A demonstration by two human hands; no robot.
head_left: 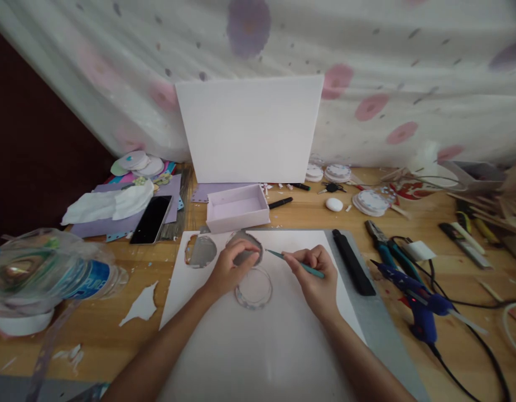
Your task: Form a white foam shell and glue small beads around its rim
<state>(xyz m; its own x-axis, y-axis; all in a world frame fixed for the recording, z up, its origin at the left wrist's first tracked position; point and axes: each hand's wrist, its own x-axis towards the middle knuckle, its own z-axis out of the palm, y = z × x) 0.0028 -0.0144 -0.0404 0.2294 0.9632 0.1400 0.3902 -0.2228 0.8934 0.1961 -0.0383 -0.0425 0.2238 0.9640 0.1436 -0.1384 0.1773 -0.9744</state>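
A white foam-like sheet (283, 346) lies in front of me, with two round cut-outs showing grey beneath and a ring outline (254, 298) below them. My right hand (318, 276) is closed around a slim teal craft knife (312, 270), its thin tip pointing left just above the sheet. Over the right-hand cut-out (250, 240), my left hand (232, 265) is closed, thumb and fingertips brought together near its right edge. Whatever may be between those fingertips is too small to make out.
Under the sheet is a grey mat (391, 340). A black case (353, 262), pliers (381, 240) and blue glue gun (423, 304) lie right. A lilac box (238, 209) and white panel (249, 131) stand behind. Leftward are a phone (151, 219) and plastic bottle (86, 279).
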